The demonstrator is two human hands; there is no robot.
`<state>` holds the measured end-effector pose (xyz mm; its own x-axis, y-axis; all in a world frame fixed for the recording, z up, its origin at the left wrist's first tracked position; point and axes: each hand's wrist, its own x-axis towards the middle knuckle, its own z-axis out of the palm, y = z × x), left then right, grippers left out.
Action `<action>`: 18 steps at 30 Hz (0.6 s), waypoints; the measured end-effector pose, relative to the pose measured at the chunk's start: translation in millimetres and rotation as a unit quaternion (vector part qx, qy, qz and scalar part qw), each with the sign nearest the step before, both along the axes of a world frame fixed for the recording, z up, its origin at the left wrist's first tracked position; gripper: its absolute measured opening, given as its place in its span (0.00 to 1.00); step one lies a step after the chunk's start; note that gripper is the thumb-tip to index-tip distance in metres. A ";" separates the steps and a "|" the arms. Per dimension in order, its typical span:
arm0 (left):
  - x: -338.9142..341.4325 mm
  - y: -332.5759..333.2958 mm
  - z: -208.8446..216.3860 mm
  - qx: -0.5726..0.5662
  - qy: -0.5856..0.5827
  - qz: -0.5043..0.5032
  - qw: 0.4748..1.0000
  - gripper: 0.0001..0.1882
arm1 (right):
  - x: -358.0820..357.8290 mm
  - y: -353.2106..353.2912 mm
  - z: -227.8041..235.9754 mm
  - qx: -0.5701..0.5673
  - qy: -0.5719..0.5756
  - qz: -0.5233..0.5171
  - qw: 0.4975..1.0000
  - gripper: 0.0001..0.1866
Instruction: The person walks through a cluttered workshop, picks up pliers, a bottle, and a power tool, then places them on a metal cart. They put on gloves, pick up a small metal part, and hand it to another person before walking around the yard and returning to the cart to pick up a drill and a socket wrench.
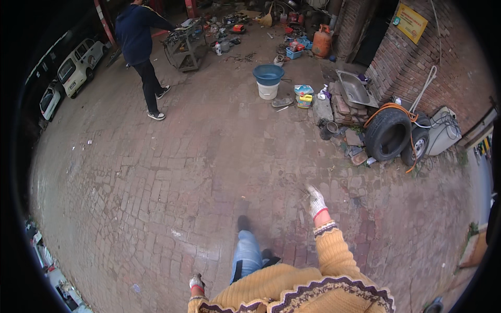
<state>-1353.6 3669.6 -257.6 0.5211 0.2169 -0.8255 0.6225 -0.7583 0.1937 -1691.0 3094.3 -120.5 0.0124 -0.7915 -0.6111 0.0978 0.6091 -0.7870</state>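
Observation:
I am on a brick-paved yard (172, 172), one leg in blue jeans (247, 251) stretched forward. My right hand (315, 201), in a white work glove with a red cuff and dirty fingertips, swings out ahead over the paving. Its fingers look loosely apart, a little blurred, and nothing shows in them. Low by my left side hangs my left hand (197, 282), gloved the same way; its fingers are small and partly turned from view. Neither hand touches anything that I can see.
Ahead stands a blue basin (268, 73) on a white bucket (267, 92). Tyres (387, 134), an orange hose, a metal sink (356, 88) and bricks line the right wall. Another person (136, 36) is beside a tool cart (185, 49); vans (78, 65) are parked left. A gas cylinder (322, 41) stands farther back.

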 end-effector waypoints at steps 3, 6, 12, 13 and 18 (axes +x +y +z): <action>36.6 -89.6 -30.2 0.010 0.060 -0.060 0.996 0.19 | 67.6 -55.6 24.5 0.051 -0.022 0.062 0.997 0.34; 105.3 -258.9 -61.6 -0.045 0.063 -0.201 0.977 0.19 | 96.7 -109.2 51.7 -0.045 -0.016 0.116 0.992 0.40; 260.5 -601.0 -68.9 -0.161 -0.030 -0.316 0.935 0.19 | 105.5 -213.9 110.1 -0.065 -0.059 -0.152 0.984 0.31; 293.8 -630.1 -64.7 -0.170 -0.050 -0.306 0.936 0.19 | 113.7 -226.2 103.7 -0.089 -0.077 -0.175 0.978 0.27; 457.1 -756.5 -31.1 -0.242 -0.110 -0.196 0.944 0.19 | 113.1 -294.5 17.9 -0.041 -0.040 -0.340 0.939 0.18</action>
<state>-896.5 2913.2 -288.7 0.6539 -0.4032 -0.6402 0.2170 -0.7107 0.6692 -1577.8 2799.8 -102.6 -0.4688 -0.6774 -0.5669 0.5026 0.3233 -0.8018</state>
